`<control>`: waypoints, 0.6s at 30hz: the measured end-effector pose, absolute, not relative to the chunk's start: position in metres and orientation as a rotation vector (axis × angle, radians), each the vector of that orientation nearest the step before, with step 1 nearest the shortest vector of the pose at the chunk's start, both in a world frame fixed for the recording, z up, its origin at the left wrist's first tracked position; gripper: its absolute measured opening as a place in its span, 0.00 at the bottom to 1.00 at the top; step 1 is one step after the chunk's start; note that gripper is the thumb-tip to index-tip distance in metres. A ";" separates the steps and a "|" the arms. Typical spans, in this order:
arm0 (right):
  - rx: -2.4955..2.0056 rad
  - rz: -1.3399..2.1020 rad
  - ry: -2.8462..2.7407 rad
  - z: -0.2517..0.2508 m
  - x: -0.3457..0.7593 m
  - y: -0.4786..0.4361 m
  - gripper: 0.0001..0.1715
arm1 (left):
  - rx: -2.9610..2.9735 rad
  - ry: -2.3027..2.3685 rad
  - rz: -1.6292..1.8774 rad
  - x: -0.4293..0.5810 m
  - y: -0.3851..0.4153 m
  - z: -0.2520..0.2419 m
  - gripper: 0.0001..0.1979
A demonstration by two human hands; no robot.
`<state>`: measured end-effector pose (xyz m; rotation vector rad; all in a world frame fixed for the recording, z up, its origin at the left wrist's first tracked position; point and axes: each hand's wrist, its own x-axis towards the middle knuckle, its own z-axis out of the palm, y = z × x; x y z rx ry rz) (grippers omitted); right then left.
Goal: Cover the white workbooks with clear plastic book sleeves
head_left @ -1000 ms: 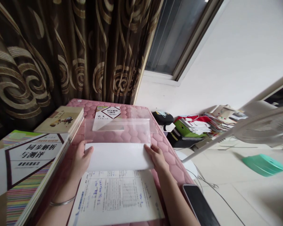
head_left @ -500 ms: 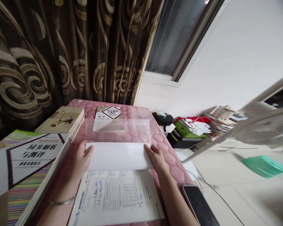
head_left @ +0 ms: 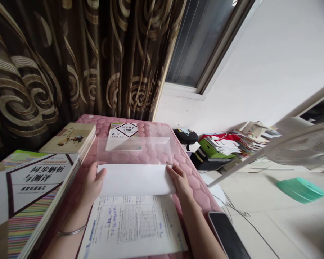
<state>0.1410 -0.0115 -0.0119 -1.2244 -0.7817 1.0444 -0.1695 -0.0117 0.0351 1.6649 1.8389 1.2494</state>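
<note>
A workbook (head_left: 135,226) with printed text and blue handwriting lies open and turned sideways before me. My left hand (head_left: 94,180) pinches the left edge of its blank white page (head_left: 136,180), thumb on top. At the opposite edge, my right hand (head_left: 180,180) grips the same page with its thumb over the corner. From beneath this page a clear plastic book cover (head_left: 158,153) stretches away from me. Whether the page is tucked into the plastic I cannot tell. Part of a smaller-looking workbook (head_left: 123,130) shows through the plastic.
The pink quilted surface (head_left: 197,194) carries a stack of workbooks (head_left: 43,176) and a tan-covered book (head_left: 71,136) at left. A phone (head_left: 228,233) lies at its right edge. On the floor are a fan (head_left: 307,144), cables and a green stool-like object (head_left: 301,190).
</note>
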 end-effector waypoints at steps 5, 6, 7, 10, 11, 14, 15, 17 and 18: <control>-1.228 1.020 -0.757 -0.014 0.141 -0.011 0.26 | 1.673 1.862 1.219 -0.170 -0.012 0.035 0.10; -1.232 1.018 -0.760 -0.014 0.142 -0.011 0.26 | 1.673 1.860 1.217 -0.170 -0.013 0.035 0.10; -1.236 1.016 -0.764 -0.015 0.142 -0.011 0.26 | 1.675 1.854 1.219 -0.170 -0.013 0.034 0.11; -1.241 1.001 -0.784 -0.017 0.143 -0.010 0.27 | 1.692 1.830 1.222 -0.171 -0.013 0.033 0.12; -1.240 0.995 -0.791 -0.017 0.143 -0.010 0.26 | 1.692 1.827 1.221 -0.171 -0.013 0.032 0.12; -1.240 0.991 -0.821 -0.015 0.143 -0.011 0.26 | 1.676 1.838 1.230 -0.172 -0.014 0.031 0.13; -1.247 0.999 -0.840 -0.014 0.143 -0.011 0.26 | 1.673 1.842 1.229 -0.172 -0.014 0.031 0.13; -1.276 1.024 -0.897 -0.011 0.144 -0.012 0.26 | 1.676 1.851 1.222 -0.172 -0.014 0.030 0.13; -1.298 1.027 -0.927 -0.010 0.144 -0.012 0.26 | 1.677 1.853 1.218 -0.172 -0.014 0.030 0.13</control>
